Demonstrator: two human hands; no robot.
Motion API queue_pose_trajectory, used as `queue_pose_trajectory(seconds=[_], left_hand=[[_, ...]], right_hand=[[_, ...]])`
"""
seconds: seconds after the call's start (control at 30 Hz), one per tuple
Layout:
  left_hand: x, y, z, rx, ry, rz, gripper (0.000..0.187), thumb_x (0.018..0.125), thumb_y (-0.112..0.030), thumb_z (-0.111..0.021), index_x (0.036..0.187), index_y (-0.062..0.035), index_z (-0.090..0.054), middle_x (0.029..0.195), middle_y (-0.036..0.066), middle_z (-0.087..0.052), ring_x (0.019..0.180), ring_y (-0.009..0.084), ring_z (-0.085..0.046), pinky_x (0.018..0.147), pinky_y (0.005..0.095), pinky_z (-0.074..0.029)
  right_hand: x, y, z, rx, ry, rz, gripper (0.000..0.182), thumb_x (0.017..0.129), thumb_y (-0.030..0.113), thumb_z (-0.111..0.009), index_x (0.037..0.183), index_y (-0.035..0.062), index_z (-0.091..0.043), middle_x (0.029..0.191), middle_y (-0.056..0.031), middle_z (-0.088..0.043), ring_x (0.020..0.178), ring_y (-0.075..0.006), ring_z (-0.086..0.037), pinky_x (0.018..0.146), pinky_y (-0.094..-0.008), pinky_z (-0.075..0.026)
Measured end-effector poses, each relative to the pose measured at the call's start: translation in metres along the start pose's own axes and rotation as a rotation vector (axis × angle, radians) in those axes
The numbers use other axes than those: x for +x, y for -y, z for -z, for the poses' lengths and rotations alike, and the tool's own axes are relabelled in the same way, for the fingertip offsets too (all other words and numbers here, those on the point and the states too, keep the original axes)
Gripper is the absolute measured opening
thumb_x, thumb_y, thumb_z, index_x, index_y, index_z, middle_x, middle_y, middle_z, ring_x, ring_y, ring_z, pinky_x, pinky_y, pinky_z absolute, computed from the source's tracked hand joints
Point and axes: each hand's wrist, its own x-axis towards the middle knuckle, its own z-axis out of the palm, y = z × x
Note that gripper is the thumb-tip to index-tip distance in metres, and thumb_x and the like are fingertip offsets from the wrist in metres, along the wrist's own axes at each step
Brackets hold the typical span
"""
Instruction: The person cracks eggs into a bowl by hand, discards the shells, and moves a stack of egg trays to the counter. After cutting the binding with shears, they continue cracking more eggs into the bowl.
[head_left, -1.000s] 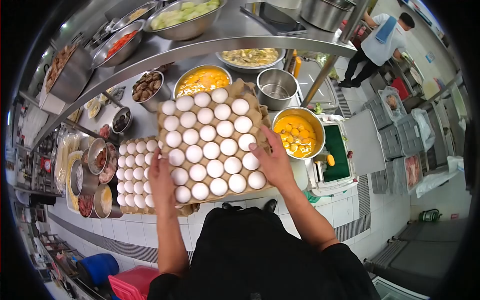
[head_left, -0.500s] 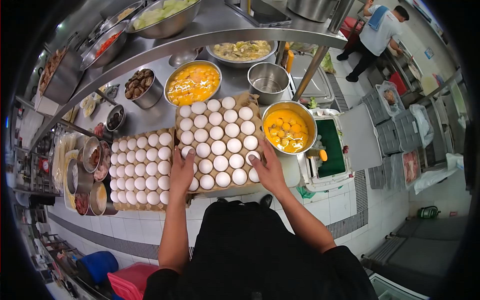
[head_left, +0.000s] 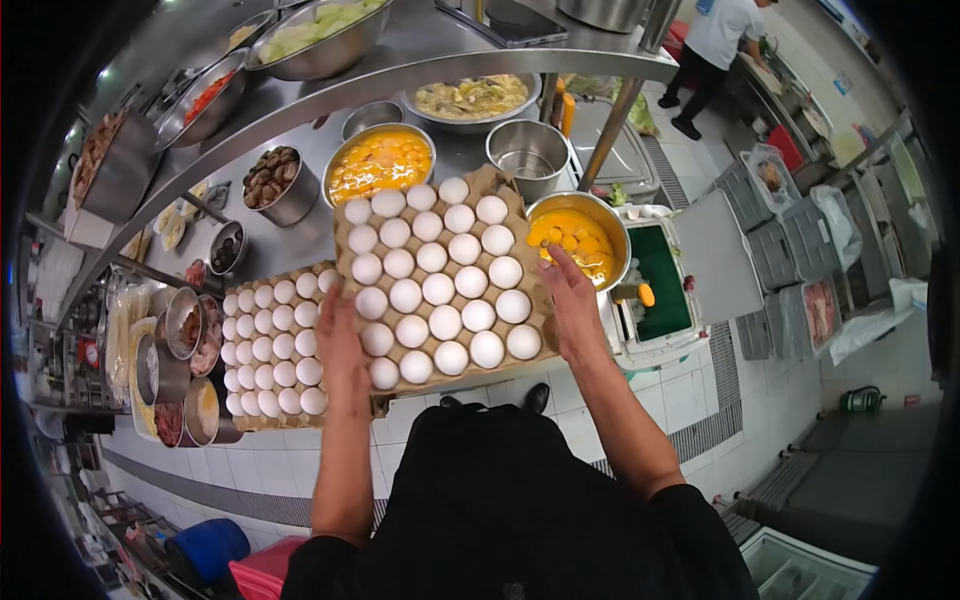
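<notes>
Steel bowls crowded the table. The tray was near its front edge, between a second tray and the yolk pot; tiled floor showed just below. White eggs sat in brown card. The left hand was at the tray's left side, its grip unclear; the right hand, loosely spread, at the right.

The square brown cardboard tray of white eggs hid the near rim of the round steel bowl of orange yolks. The left hand covered part of the second brown cardboard tray. The top edge cut off most of the head of a white-shirted person — the bottom edge, a pinkish-red plastic tub. The dark pieces in a small steel bowl were too small to identify.
</notes>
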Motion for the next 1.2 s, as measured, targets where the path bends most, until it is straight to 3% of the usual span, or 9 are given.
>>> queue_pose_trajectory(seconds=[0.1, 0.43, 0.57, 0.7, 0.8, 0.87, 0.9, 1.0, 1.2], left_hand=[[0.029, -0.052, -0.008, 0.206, 0.072, -0.057, 0.057, 0.095, -0.024, -0.058, 0.142, 0.0046, -0.045, 0.135, 0.016, -0.056, 0.119, 0.0194, -0.053, 0.105, 0.0302, -0.038], [0.186, -0.066, -0.083, 0.845, 0.943, -0.268, 0.048, 0.089, -0.023, -0.061, 0.133, -0.0047, -0.06, 0.112, 0.007, -0.066, 0.101, 0.0123, -0.058, 0.091, 0.0253, -0.044], [0.196, -0.05, -0.108, 0.958, 1.103, -0.273, 0.049, 0.087, -0.023, -0.059, 0.134, -0.0069, -0.061, 0.114, 0.005, -0.065, 0.103, 0.0118, -0.058, 0.095, 0.0252, -0.042], [0.214, -0.011, -0.107, 1.038, 1.114, -0.332, 0.049, 0.088, -0.026, -0.058, 0.133, -0.008, -0.061, 0.12, 0.01, -0.067, 0.11, 0.0171, -0.061, 0.097, 0.0302, -0.045], [0.22, 0.026, -0.099, 1.076, 0.999, -0.394, 0.043, 0.092, -0.027, -0.056, 0.13, -0.0075, -0.062, 0.12, 0.015, -0.067, 0.11, 0.0253, -0.063, 0.098, 0.0342, -0.047], [0.198, 0.018, -0.101, 1.07, 0.949, -0.41, 0.042, 0.091, -0.026, -0.056, 0.127, -0.006, -0.064, 0.119, 0.017, -0.067, 0.11, 0.0294, -0.064, 0.098, 0.0368, -0.048], [0.188, 0.008, -0.105, 1.186, 0.885, -0.557, 0.039, 0.09, -0.025, -0.058, 0.123, -0.0058, -0.065, 0.117, 0.017, -0.067, 0.108, 0.0319, -0.064, 0.095, 0.0392, -0.049], [0.166, 0.008, -0.125, 0.992, 0.754, -0.934, 0.031, 0.086, -0.019, -0.062, 0.113, -0.0066, -0.068, 0.113, 0.016, -0.067, 0.104, 0.0363, -0.064, 0.091, 0.0447, -0.051], [0.12, 0.027, -0.194, 1.004, 0.837, -0.881, 0.029, 0.083, -0.027, -0.068, 0.109, -0.0141, -0.072, 0.114, 0.006, -0.066, 0.109, 0.0305, -0.059, 0.096, 0.0416, -0.048]], right_hand=[[-0.009, -0.019, -0.007, 0.238, -0.047, -0.067, 0.059, 0.095, 0.017, -0.061, 0.144, -0.0084, -0.039, 0.125, -0.0066, -0.058, 0.111, -0.013, -0.054, 0.101, -0.0268, -0.038], [-0.114, -0.054, -0.066, 0.548, 0.062, -0.347, 0.069, 0.092, 0.011, -0.062, 0.146, 0.0058, -0.02, 0.109, -0.0049, -0.054, 0.12, -0.0213, -0.052, 0.108, -0.0416, -0.038], [-0.12, -0.086, -0.069, 0.504, 0.103, -0.398, 0.079, 0.09, 0.016, -0.067, 0.146, 0.0015, -0.013, 0.11, -0.0061, -0.053, 0.126, -0.0209, -0.047, 0.114, -0.0454, -0.031], [-0.113, -0.107, -0.062, 0.439, 0.1, -0.369, 0.076, 0.091, 0.017, -0.066, 0.145, -0.0047, -0.017, 0.117, -0.0074, -0.055, 0.12, -0.0198, -0.052, 0.11, -0.0393, -0.037], [-0.11, -0.107, -0.033, -0.012, 0.229, -0.361, 0.061, 0.092, 0.024, -0.065, 0.14, -0.0046, -0.04, 0.113, -0.0087, -0.064, 0.099, -0.0143, -0.06, 0.089, -0.031, -0.048], [-0.099, -0.093, -0.006, -0.57, 0.089, -0.06, 0.037, 0.091, 0.019, -0.063, 0.123, -0.0002, -0.061, 0.105, -0.0114, -0.066, 0.08, -0.0175, -0.065, 0.074, -0.0314, -0.052], [-0.089, -0.078, 0.0, -0.705, -0.028, 0.378, 0.027, 0.09, 0.014, -0.062, 0.115, 0.0053, -0.066, 0.1, -0.0117, -0.065, 0.072, -0.0238, -0.066, 0.067, -0.0336, -0.053], [-0.05, -0.014, -0.001, -1.075, -0.048, 0.581, 0.029, 0.086, 0.008, -0.06, 0.114, 0.0104, -0.066, 0.114, -0.0107, -0.061, 0.08, -0.0299, -0.068, 0.069, -0.0412, -0.055], [0.028, -0.006, 0.014, -1.512, 0.458, 0.683, 0.035, 0.081, 0.01, -0.06, 0.115, 0.0126, -0.067, 0.115, -0.0117, -0.06, 0.085, -0.0325, -0.069, 0.071, -0.0451, -0.056]])
